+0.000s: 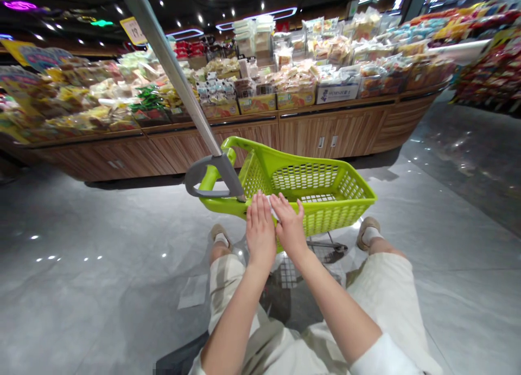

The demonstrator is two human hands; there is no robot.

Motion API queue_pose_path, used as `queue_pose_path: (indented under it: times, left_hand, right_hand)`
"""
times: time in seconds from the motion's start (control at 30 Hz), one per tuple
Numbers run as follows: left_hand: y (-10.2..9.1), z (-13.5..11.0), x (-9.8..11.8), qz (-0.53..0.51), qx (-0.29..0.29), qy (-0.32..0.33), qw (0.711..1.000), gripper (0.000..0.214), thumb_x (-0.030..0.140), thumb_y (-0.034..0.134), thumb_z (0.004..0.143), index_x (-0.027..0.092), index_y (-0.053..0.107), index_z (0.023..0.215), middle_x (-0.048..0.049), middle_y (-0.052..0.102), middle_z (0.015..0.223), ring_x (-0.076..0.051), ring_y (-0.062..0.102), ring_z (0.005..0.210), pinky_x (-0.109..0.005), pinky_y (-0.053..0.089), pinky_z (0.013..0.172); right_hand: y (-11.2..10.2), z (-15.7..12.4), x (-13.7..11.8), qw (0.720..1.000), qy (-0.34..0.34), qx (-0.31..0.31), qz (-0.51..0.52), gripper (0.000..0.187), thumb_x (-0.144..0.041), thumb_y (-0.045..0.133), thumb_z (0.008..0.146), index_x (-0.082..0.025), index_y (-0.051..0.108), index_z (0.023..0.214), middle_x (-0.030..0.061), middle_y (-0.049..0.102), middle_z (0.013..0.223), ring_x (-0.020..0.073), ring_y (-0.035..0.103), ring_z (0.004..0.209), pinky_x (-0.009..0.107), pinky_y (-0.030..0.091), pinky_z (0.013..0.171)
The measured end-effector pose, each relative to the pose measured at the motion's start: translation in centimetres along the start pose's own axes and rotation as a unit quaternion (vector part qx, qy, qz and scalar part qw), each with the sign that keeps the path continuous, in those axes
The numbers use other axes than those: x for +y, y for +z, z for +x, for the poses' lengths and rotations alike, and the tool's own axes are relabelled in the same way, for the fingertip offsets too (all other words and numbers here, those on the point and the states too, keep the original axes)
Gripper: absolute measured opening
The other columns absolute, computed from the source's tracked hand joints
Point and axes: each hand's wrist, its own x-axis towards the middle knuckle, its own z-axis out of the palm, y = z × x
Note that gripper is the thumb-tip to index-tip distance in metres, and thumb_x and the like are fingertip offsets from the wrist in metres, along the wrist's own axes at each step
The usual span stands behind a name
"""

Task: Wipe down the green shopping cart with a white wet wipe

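A bright green plastic shopping cart basket (350,208) stands in front of me, with oval holes in its walls and only its own bare floor showing inside. My left hand (260,231) lies on its near rim, fingers stretched out and close together. Right beside it, my right hand (290,227) rests on the same rim with fingers extended and the thumb apart. Between the fingers shows a small white patch (272,205); whether it is a label, paper or cloth I cannot tell. A grey plastic loop (191,180) wraps round the green handle at the left.
A grey metal pole (175,71) rises from the grey loop to the upper left. Beyond the cart runs a wooden display counter (301,133) heaped with packaged snacks (297,79). My seated legs flank the cart on a shiny grey floor (122,239).
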Motion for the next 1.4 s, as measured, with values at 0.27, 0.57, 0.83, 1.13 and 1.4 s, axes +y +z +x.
queue_pose_path:
  times: [0.27, 0.57, 0.83, 1.13, 1.4]
  left_hand:
    - [-0.2, -0.1, -0.6, -0.014, -0.018, 0.002, 1.000, 0.070, 0.006, 0.045, 0.086, -0.001, 0.024, 0.153, -0.0196, 0.027, 0.162, -0.029, 0.019, 0.152, -0.048, 0.026, 0.123]
    - [-0.1, 0.0, 0.1, -0.005, -0.013, -0.006, 1.000, 0.065, 0.008, 0.041, 0.089, 0.001, 0.026, 0.153, -0.0201, 0.028, 0.161, -0.028, 0.020, 0.152, -0.048, 0.028, 0.123]
    - [-0.5, 0.0, -0.2, -0.014, -0.023, -0.005, 1.000, 0.069, 0.005, 0.044, 0.087, 0.000, 0.026, 0.153, -0.0183, 0.027, 0.162, -0.028, 0.021, 0.152, -0.047, 0.028, 0.123]
    - [-0.4, 0.0, 0.4, -0.017, -0.023, -0.016, 0.999, 0.069, 0.007, 0.044, 0.087, -0.001, 0.025, 0.153, -0.0197, 0.026, 0.162, -0.028, 0.018, 0.152, -0.048, 0.027, 0.123]
    - [-0.1, -0.1, -0.1, -0.026, -0.013, -0.003, 1.000, 0.073, 0.006, 0.042, 0.086, 0.002, 0.018, 0.155, -0.0181, 0.025, 0.163, -0.027, 0.016, 0.153, -0.049, 0.027, 0.123]
  right_hand:
    - [-2.0, -3.3, 9.5, 0.987, 0.092, 0.094, -0.090, 0.077, -0.001, 0.039, 0.073, -0.033, 0.049, 0.143, 0.0017, 0.058, 0.143, 0.0229, 0.039, 0.143, 0.061, 0.009, 0.118]
    - [0.4, -0.9, 0.5, 0.998, 0.002, 0.019, -0.054, 0.081, 0.002, 0.037, 0.072, -0.026, 0.042, 0.148, 0.0044, 0.052, 0.149, 0.0172, 0.035, 0.145, 0.052, 0.010, 0.120]
    - [-1.3, -3.2, 7.3, 0.991, 0.044, 0.071, -0.104, 0.078, -0.001, 0.038, 0.074, -0.031, 0.045, 0.146, 0.0009, 0.056, 0.145, 0.0201, 0.036, 0.145, 0.056, 0.003, 0.119]
    - [-0.4, -1.8, 3.7, 0.997, 0.033, 0.056, -0.043, 0.076, 0.000, 0.037, 0.073, -0.028, 0.048, 0.143, 0.0037, 0.057, 0.144, 0.0189, 0.043, 0.141, 0.055, 0.002, 0.120]
    - [-0.9, -2.2, 5.5, 0.996, 0.003, 0.054, -0.076, 0.078, 0.000, 0.039, 0.072, -0.032, 0.048, 0.143, 0.0001, 0.059, 0.142, 0.0182, 0.042, 0.142, 0.053, 0.004, 0.120]
